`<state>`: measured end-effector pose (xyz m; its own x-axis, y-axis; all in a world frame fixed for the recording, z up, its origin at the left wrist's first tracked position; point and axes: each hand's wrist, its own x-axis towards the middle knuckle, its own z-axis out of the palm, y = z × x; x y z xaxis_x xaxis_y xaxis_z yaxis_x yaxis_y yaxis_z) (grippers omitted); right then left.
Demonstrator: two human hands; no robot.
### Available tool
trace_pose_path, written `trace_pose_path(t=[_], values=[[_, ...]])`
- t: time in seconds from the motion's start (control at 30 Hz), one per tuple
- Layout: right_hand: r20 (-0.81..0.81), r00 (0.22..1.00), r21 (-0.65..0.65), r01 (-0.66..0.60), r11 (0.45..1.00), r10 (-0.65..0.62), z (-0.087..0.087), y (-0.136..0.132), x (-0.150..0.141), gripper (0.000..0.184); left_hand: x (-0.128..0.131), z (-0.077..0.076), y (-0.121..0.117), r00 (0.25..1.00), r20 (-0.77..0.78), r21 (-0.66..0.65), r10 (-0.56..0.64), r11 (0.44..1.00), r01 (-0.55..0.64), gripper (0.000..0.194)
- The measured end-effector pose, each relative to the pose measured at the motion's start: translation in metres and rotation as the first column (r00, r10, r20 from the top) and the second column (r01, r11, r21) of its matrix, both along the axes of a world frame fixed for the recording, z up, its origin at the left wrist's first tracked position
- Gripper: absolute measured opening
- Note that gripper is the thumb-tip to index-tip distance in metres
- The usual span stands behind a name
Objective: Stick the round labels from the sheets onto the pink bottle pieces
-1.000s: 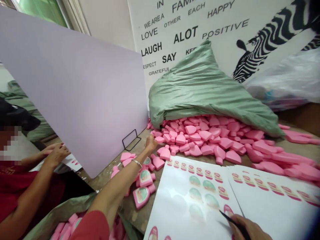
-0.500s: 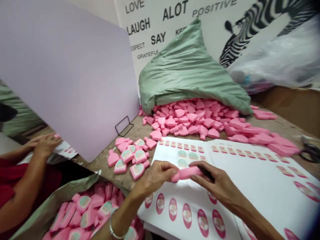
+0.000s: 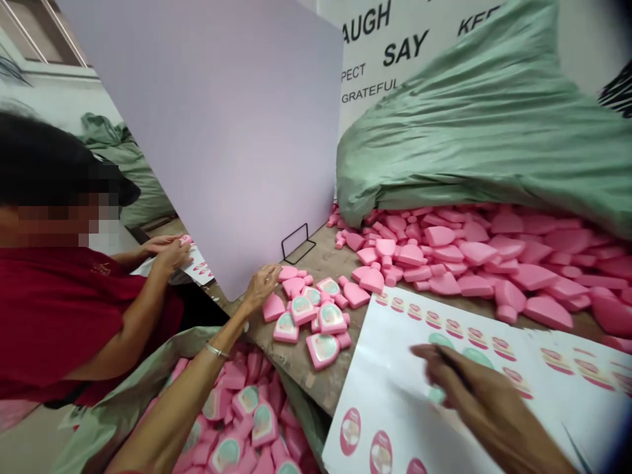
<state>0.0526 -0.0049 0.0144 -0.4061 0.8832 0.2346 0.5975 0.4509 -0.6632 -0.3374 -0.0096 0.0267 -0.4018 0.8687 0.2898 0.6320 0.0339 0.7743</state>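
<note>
Along a scuffed wooden workbench (image 3: 296, 359), the person's two hands are well apart. The left hand (image 3: 261, 288), a thin silver bangle (image 3: 216, 351) at its wrist, lies open at the end of a long reach, its fingertips at the very edge of a loose cluster of labelled pink foam bottle shapes (image 3: 320, 322) — whether they touch, I can't quite tell from here. That cluster sits just ahead of the left hand and much farther from the right, its pieces pointing every which way, with no shared long axis. The blurred right hand (image 3: 459, 388) pinches a slim dark implement (image 3: 453, 368) above a white sticker sheet (image 3: 390, 401) printed with pink ovals. Unlabelled pink foam pieces (image 3: 494, 263) spill from a green woven sack (image 3: 494, 112) beside a lilac board (image 3: 207, 131); a second green sack (image 3: 162, 349) below the bench holds labelled pieces — and nearer the board, a co-worker's hands (image 3: 165, 253) hold a pink piece.
</note>
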Motion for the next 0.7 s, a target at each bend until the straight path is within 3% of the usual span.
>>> trace_pose_path(t=[0.1,0.2,0.33,0.43,0.57,0.7], values=[[0.002,0.988,-0.045,-0.152,0.987,0.152,0.007,0.014,-0.071,0.038,-0.026,-0.015,0.027,0.998,0.004,-0.047,-0.069,0.997,0.069,0.03],[0.109,0.988,0.024,-0.111,0.994,0.108,0.002,0.033,-0.121,0.037,-0.033,-0.026,0.052,0.989,0.033,-0.067,-0.146,0.987,0.148,0.037],[0.303,0.951,0.06,-0.084,0.995,0.062,-0.01,0.05,-0.151,0.039,-0.026,-0.031,0.073,0.955,0.09,-0.111,-0.282,0.95,0.291,0.043],[0.36,0.928,0.046,-0.122,0.992,0.097,-0.011,0.047,-0.163,0.038,-0.015,-0.027,0.074,0.927,0.116,-0.161,-0.356,0.914,0.371,0.038],[0.302,0.939,-0.021,-0.165,0.986,0.163,-0.01,0.004,-0.177,0.038,-0.007,-0.019,0.037,0.927,0.114,-0.21,-0.357,0.904,0.373,0.039],[0.106,0.943,-0.166,-0.296,0.941,0.315,-0.019,-0.073,-0.184,0.032,-0.019,-0.009,-0.047,0.937,0.115,-0.298,-0.329,0.889,0.349,0.046]])
